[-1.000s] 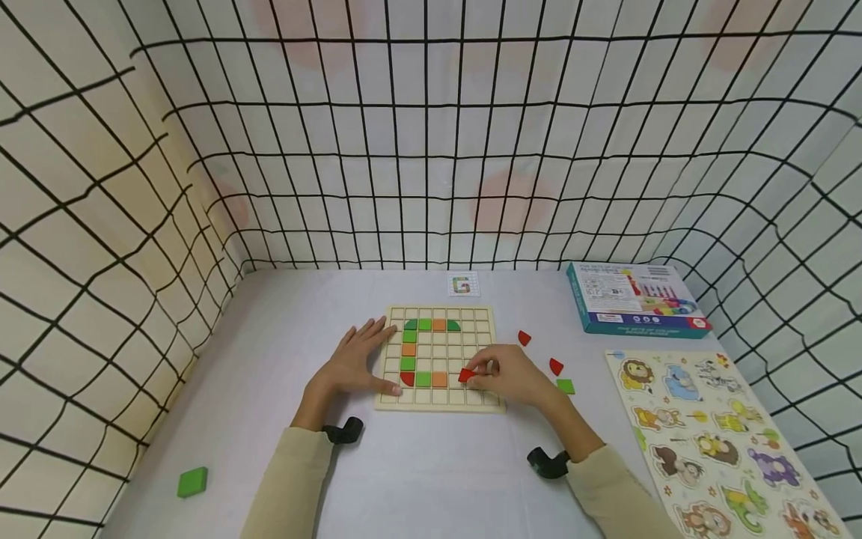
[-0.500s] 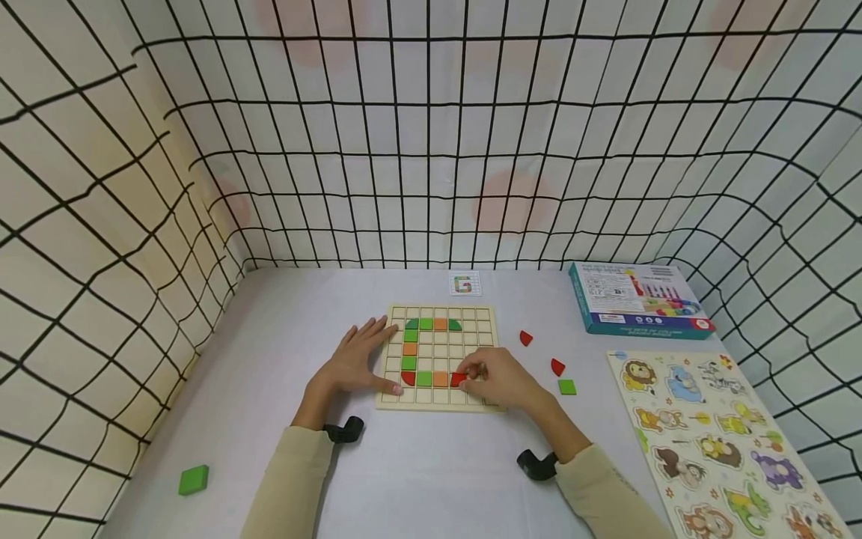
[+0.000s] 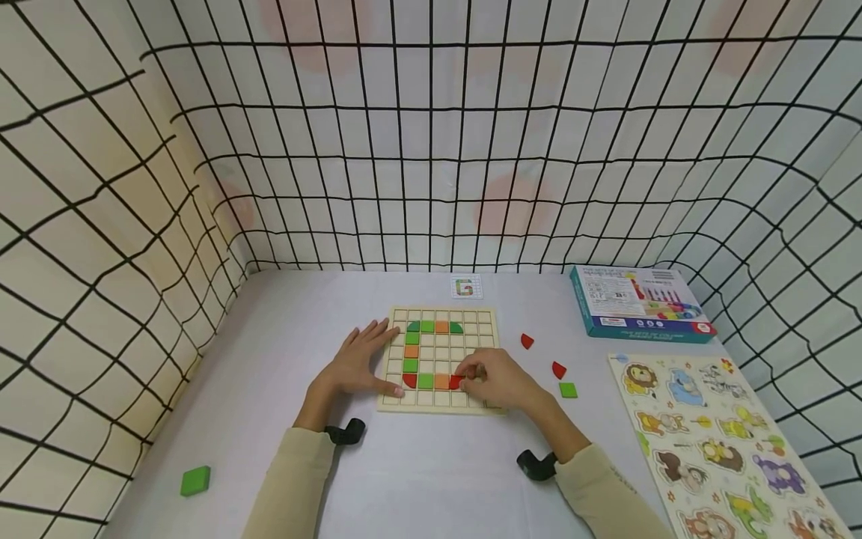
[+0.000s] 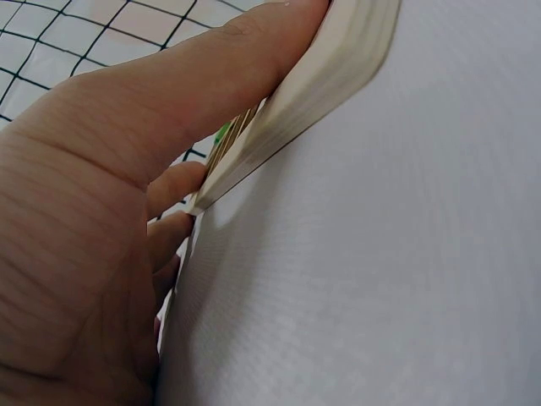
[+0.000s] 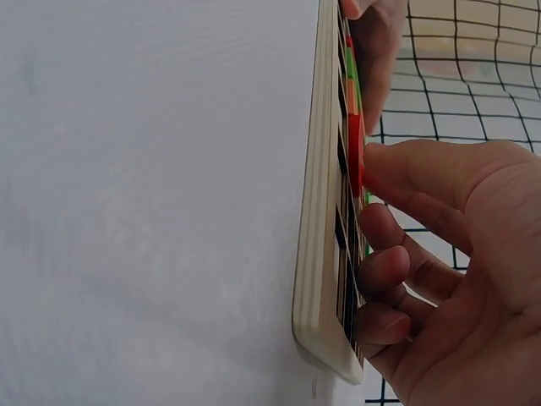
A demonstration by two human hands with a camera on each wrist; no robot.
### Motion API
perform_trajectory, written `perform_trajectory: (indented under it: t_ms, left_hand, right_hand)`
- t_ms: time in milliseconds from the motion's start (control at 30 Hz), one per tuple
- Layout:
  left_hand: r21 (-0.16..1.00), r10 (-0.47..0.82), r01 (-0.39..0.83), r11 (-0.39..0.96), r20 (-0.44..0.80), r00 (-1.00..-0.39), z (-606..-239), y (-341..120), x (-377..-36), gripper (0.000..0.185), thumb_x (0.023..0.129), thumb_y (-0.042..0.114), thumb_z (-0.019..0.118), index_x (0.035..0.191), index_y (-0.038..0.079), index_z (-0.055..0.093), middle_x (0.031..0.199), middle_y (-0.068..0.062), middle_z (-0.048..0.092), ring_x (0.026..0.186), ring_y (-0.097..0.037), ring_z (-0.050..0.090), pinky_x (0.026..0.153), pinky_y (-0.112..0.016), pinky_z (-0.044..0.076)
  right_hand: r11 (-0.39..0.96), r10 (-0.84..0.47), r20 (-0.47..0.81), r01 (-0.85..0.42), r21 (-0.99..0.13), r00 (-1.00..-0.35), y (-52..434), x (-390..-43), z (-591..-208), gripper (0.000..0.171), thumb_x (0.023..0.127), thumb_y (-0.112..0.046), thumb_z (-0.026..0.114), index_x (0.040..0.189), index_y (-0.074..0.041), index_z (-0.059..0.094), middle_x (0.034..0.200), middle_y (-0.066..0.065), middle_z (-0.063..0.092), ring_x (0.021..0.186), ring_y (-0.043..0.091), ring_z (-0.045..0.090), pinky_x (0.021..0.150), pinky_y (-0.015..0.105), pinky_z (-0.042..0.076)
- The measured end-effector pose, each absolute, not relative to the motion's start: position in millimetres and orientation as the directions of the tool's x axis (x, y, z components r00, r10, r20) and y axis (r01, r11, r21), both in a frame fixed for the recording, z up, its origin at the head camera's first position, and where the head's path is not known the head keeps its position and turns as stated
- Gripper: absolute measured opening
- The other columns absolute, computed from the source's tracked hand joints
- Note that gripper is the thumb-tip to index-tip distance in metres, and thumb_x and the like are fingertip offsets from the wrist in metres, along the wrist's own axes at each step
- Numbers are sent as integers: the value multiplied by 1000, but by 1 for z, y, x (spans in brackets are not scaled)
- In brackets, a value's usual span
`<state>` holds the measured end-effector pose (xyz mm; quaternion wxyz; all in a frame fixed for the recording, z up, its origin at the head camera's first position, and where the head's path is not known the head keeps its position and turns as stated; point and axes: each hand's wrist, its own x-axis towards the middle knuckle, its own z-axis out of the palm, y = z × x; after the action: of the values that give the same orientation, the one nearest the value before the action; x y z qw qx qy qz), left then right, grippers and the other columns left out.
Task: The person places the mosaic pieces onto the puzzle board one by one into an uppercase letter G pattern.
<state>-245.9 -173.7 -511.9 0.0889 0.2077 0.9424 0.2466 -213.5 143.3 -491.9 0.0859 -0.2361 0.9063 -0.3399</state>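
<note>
A wooden grid board lies on the white table and carries green, orange and red pieces in a partial G outline. My left hand lies flat against the board's left edge, with its thumb along the front corner. My right hand pinches a red quarter-round piece that sits in the bottom row beside an orange piece. In the right wrist view my fingertips touch the red piece on the board, and my other fingers curl over the board's near edge.
Two loose red pieces and a green square lie right of the board. A green block sits at the front left. A G pattern card, a blue box and an animal puzzle are nearby. Mesh walls enclose the table.
My right hand moved slightly left and lowered the red piece into the bottom row next to the orange piece. My left hand stayed still.
</note>
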Motion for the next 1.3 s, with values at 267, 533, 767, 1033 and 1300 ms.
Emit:
perform_trajectory:
  t_ms: [267,533,767,1033,1300]
  left_hand:
    - [496,431,341,798,-75,-899,-512,-173,-246,124,62,71,86,163,23,32,174,-5,17,162,-29,9,131,-57,4]
    - [493,430,340,801,-79,-899,-509,-172,-246,124,63,70,86,164,23,31,174,-4,17,162,-29,9,131,-56,3]
    - [505,431,339,794,-73,-899,-510,-173,-245,124,62,70,86,163,23,33,174,-5,18,162,-30,10,130,-58,4]
    - [496,431,342,798,-74,-899,-513,-173,-245,124,62,73,84,164,23,32,174,-3,17,162,-28,9,131,-57,4]
    - [502,437,349,791,-66,-897,-511,-173,-244,123,63,71,85,163,22,33,174,-6,19,162,-30,11,130,-58,5]
  right_hand:
    - [654,-485,-15,-352,-669,-874,139,-216,-496,10,92,-17,77,101,-21,79,84,-10,62,77,12,55,64,25,48]
    - [662,-470,-16,-341,-667,-882,139,-216,-494,11,92,-14,76,100,-21,80,84,-10,63,78,12,56,66,25,49]
    - [643,-453,-13,-317,-698,-891,142,-214,-495,12,92,-16,77,103,-19,80,84,-8,63,76,12,55,64,25,48]
    - [642,-359,-18,-233,-731,-933,167,-211,-488,18,91,-20,78,109,-16,78,85,-3,61,70,15,54,59,23,45]
    - [694,-291,17,-224,-685,-956,213,-209,-479,22,89,-20,80,109,-11,77,84,1,60,69,15,50,56,23,41]
